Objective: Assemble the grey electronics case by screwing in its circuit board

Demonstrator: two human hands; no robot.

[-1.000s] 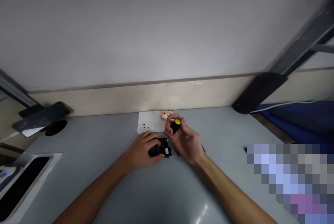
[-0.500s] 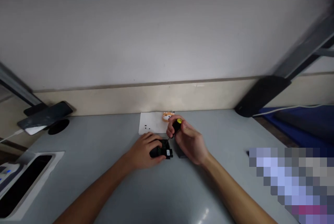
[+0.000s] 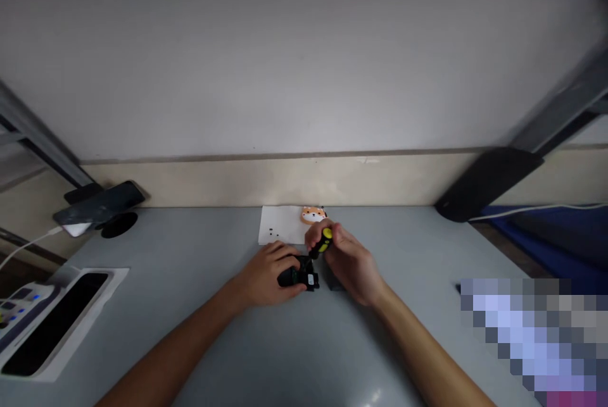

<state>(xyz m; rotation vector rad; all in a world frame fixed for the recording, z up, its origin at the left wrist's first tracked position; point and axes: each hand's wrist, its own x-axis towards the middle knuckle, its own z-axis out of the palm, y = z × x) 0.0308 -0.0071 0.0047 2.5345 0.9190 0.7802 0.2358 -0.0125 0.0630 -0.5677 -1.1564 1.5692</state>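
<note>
My left hand (image 3: 270, 277) is closed around a small black device (image 3: 311, 281) with a white label, holding it down on the grey table. In my right hand (image 3: 354, 261) is a black and yellow screwdriver (image 3: 324, 240), tilted, its lower end at the device's upper part. The exact contact of the tip is too small to make out. Just behind my hands lies a white sheet (image 3: 280, 216) with several tiny dark pieces (image 3: 271, 231) on it, likely screws. An orange and white animal-faced item (image 3: 313, 214) rests on the sheet's right side. A dark flat part (image 3: 335, 283) is partly hidden beneath my right hand.
At the left, a phone (image 3: 102, 203) with a white cable leans by a round hole (image 3: 120, 225) in the table. Nearer stand a black-topped panel (image 3: 57, 325) and a power strip (image 3: 23, 306). A black cylinder (image 3: 489, 183) leans against the wall at right.
The screwdriver's handle has turned and tipped, showing more yellow, and its lower end sits closer to the device. My left hand keeps its hold. The whole view has shifted slightly.
</note>
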